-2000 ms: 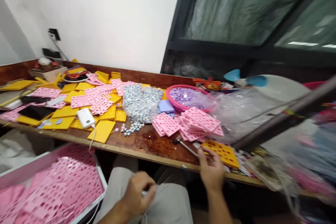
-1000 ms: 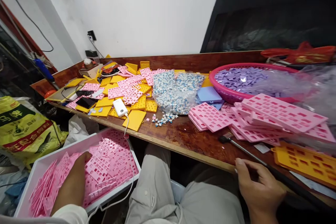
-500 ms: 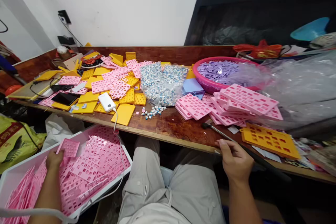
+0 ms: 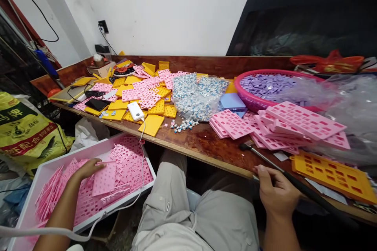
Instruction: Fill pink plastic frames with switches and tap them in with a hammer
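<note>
The table is lit fairly brightly, apparently from above, with deep shadow left beneath it. The white wall behind it is washed in pale, even light, while detail in the dark window behind its right end is largely lost. A small white glint is thrown back by the purple pieces on it, and a soft sheen by the plastic sheeting at its right. The pink sheets, below its left end, are rendered reasonably sharp. Wide-angle stretching is seen beyond its ends.
</note>
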Motion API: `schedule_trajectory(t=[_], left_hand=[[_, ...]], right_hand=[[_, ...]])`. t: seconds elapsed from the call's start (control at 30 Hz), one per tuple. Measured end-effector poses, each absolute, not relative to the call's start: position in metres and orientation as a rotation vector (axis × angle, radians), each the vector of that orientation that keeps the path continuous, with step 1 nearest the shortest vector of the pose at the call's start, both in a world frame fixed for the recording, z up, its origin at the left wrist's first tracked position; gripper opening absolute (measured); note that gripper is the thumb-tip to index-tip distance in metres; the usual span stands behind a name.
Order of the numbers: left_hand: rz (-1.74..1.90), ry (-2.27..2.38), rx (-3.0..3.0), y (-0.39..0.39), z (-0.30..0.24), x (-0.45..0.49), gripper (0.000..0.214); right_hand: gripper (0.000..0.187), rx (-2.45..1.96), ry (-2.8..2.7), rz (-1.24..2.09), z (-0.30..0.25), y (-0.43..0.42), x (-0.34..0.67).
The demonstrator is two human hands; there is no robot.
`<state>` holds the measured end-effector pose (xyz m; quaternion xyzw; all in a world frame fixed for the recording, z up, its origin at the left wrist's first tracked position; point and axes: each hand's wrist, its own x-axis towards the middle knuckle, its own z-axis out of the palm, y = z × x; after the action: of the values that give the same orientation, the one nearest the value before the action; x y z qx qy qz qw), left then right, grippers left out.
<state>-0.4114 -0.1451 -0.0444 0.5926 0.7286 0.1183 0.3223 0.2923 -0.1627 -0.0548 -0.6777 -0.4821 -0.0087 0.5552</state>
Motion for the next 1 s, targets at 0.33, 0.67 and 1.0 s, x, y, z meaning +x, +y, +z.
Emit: schedule_trajectory(t=[0.33,0.67,1.0], left_hand=[[0.426,2.023,1.742,-0.153,-0.044,-0.433,0.059],[0.361,1.872,1.670,-0.155,-0.074,-0.387,0.059],[0.581,1.969,1.758,-0.174,-0.020,-0.396,0.056]], right_hand=[[0.043,-1.561,-1.159,0.043,-0.042,-0.167,0.291],[0.042,-1.543,-1.217,-0.039,-0.037,-0.168,0.290],[0.039,-1.529,-1.203,0.008,-0.039,-0.170,0.292]])
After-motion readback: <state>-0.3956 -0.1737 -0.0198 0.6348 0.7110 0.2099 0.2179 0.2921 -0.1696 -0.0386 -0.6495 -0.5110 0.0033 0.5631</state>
